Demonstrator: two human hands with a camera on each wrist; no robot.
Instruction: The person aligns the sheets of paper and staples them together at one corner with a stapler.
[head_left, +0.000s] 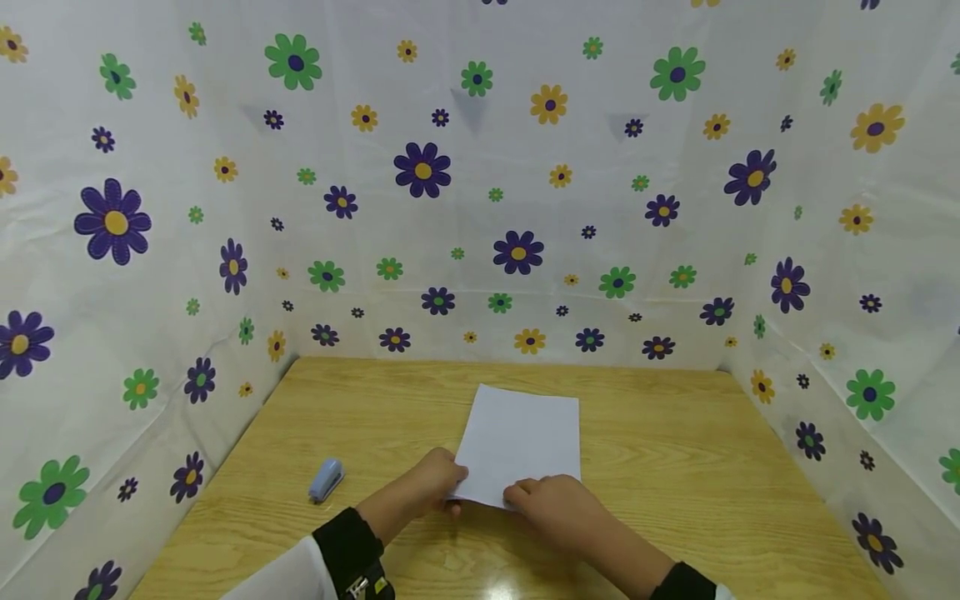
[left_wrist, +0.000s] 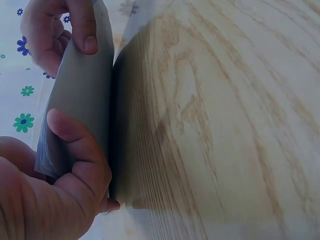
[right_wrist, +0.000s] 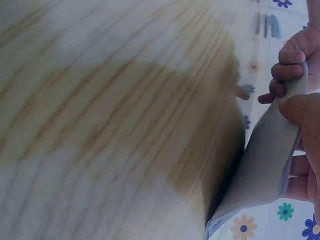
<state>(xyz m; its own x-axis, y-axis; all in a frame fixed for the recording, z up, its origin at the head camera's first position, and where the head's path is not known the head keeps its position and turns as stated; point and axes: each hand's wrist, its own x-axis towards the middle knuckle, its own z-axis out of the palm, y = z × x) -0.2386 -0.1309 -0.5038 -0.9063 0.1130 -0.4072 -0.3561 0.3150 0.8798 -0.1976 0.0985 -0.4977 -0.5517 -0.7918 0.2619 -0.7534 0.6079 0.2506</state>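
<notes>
A thin stack of white paper sheets (head_left: 528,437) lies in front of me, its near edge raised off the wooden table. My left hand (head_left: 435,479) grips the near left corner, thumb on top and fingers beneath. Along the same near edge, to the right, my right hand (head_left: 553,508) pinches the sheets between thumb and fingers. Layered edges of the paper (left_wrist: 82,95) show at the corner in the left wrist view. From the right wrist side, the paper (right_wrist: 265,155) slopes down to the tabletop at its far end.
A light blue stapler (head_left: 327,480) rests on the table to the left of my left hand. The wooden table (head_left: 675,450) runs back to a white flower-patterned cloth (head_left: 480,217), which also hangs along both sides.
</notes>
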